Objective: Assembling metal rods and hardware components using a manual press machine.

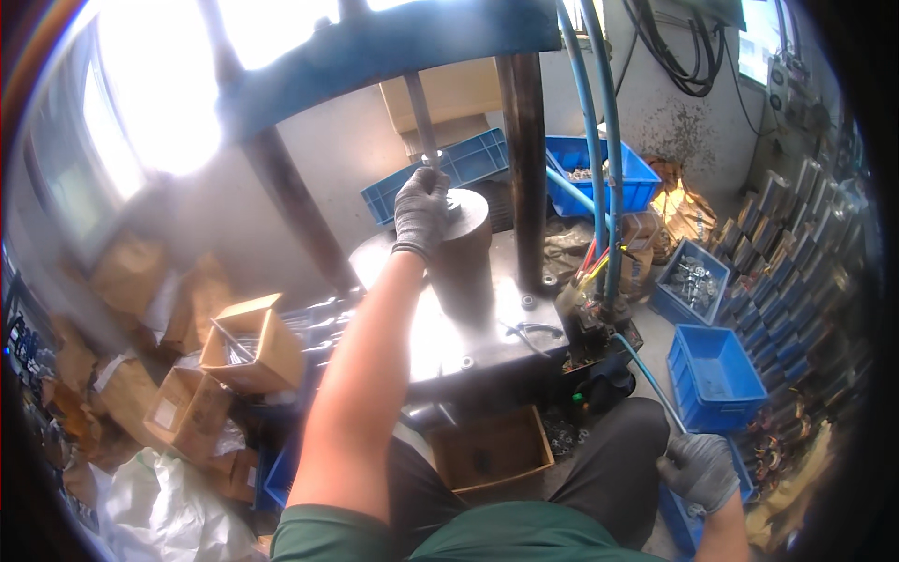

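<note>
My left hand, in a grey glove, reaches to the top of a thick metal cylinder on the press bed. Its fingers are closed around a small metal part, mostly hidden by the glove, right under the thin press rod. My right hand, also gloved, is curled low on the right beside my knee. The end of a long pale-blue lever meets it there; whether the fingers grip the lever is hidden. A blue bin lies partly beneath that hand.
The press's blue crossbeam spans above, with a dark column and blue hoses at right. Blue crates and stacked metal bars stand further right. Cardboard boxes and a white sack crowd the left.
</note>
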Demonstrator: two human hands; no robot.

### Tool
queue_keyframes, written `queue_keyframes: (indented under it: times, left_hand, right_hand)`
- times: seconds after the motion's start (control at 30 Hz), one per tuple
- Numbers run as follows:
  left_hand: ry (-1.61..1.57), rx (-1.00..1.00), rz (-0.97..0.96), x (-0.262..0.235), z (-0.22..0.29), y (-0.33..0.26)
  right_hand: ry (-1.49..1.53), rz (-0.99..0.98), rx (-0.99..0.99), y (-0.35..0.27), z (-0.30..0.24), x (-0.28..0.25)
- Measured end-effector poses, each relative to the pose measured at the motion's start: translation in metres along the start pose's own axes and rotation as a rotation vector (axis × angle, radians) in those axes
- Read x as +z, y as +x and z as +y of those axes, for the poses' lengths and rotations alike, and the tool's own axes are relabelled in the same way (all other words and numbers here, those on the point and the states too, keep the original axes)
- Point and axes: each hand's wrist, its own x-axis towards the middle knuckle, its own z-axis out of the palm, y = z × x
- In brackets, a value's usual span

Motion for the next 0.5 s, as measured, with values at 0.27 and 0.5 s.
queue_keyframes:
  times: [0.27, 0.5]
  left_hand:
    - [-0.084, 0.056, 0.014, 0.007, -0.011, 0.005]
    - [-0.268, -0.035, -0.08, -0.004, -0.02, 0.005]
  right_hand:
    - [0.006, -0.005, 0.02, 0.001, -0.004, -0.008]
    - [0.056, 0.582, -0.284, 0.092, -0.016, -0.066]
